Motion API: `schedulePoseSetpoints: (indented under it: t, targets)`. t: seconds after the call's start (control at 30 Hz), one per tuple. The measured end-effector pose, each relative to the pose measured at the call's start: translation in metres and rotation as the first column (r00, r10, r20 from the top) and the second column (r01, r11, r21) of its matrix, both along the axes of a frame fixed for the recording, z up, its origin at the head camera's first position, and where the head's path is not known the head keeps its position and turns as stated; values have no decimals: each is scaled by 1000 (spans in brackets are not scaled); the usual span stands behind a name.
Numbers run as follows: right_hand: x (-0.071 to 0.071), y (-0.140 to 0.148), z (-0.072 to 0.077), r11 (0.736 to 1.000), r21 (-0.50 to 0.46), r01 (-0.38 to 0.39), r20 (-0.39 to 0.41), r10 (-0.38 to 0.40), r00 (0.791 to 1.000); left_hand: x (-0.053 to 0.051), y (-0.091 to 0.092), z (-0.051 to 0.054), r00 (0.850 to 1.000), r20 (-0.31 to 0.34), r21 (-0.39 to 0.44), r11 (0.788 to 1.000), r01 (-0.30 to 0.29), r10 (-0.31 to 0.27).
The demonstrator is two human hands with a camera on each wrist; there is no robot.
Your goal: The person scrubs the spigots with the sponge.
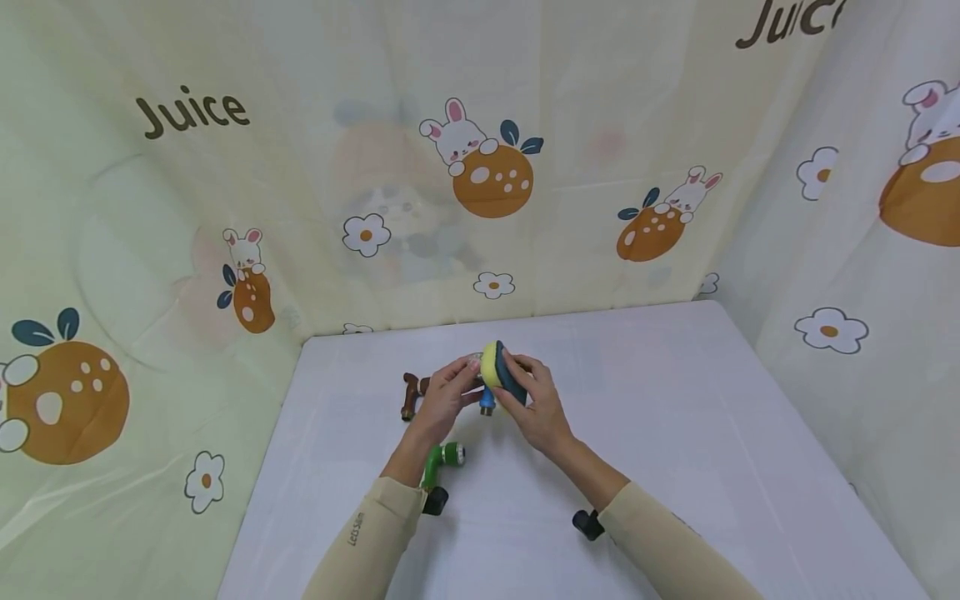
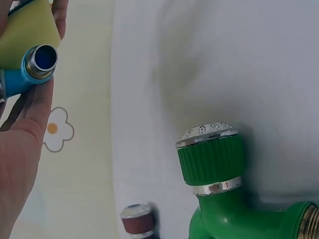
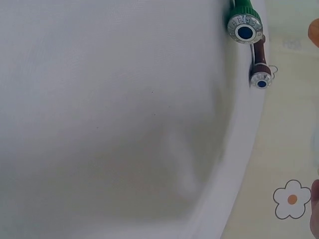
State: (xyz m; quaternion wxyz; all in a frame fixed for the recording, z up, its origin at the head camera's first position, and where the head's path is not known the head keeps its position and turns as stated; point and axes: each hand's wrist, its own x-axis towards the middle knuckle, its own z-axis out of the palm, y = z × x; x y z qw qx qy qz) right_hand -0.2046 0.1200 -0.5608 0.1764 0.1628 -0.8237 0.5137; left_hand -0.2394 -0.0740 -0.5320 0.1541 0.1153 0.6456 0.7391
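The left hand (image 1: 444, 398) gripped the blue fitting (image 1: 487, 401), seemingly to steady it, while the right hand (image 1: 542, 410) pinched the sponge (image 1: 491, 365), yellow face toward it

Booth-like setting, wider room hidden: bunny-and-orange printed sheets (image 1: 577, 237) hang around white table (image 1: 652, 408).

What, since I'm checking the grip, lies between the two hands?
Between left hand and right hand, the head view shows a yellow and dark sponge and part of a blue fitting.
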Motion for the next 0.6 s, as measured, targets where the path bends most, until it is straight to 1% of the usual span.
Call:
schedulePoseSetpoints:
  t: [0.13,0.33,0.43,0.6]
  targets:
    - [0,0,2,1000,28,14,-23,-13,1000,0,-1,0,1000,13,-2,1000,12,-12]
    - [0,1,3,998,59,35,-103,-29,994,3,-1,9,999,1,-21,999,43,-43]
    - [-2,2,2,997,70,37,-130,-28,991,3,-1,11,999,-1,-36,998,54,-54]
    - [-2,4,2,995,91,39,-123,-28,992,3,-2,12,998,7,-54,997,61,-61]
